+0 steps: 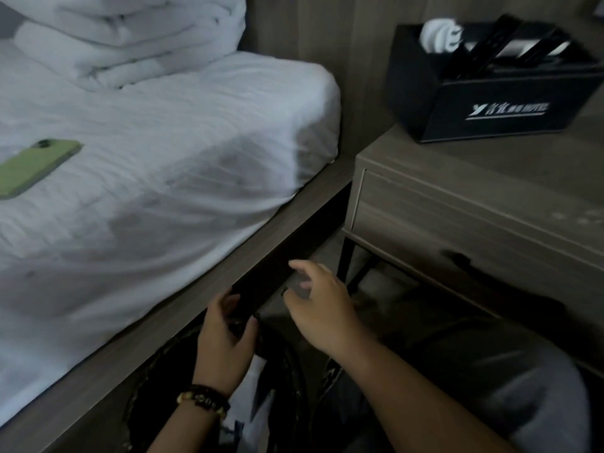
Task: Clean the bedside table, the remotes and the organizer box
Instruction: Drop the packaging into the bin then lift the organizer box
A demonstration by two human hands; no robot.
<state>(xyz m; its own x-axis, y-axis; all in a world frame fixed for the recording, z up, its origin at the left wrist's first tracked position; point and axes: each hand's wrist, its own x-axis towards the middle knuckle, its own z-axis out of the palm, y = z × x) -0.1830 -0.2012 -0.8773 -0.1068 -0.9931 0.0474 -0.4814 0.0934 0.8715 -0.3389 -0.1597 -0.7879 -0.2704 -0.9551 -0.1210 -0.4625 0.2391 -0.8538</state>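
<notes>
The wooden bedside table stands at the right, with a drawer front below its top. A black organizer box with a white hotel logo sits on it and holds dark remotes and a white rolled item. Both hands are low, in the gap between bed and table. My right hand hovers with its fingers spread and nothing in it. My left hand, with a bead bracelet on the wrist, curls at the dark underside of the bed frame. What it touches merges with the shadow.
The bed with a white sheet fills the left; a green phone lies on it and a folded duvet sits at its head. A bin with a black liner stands under my hands. My knee is at the lower right.
</notes>
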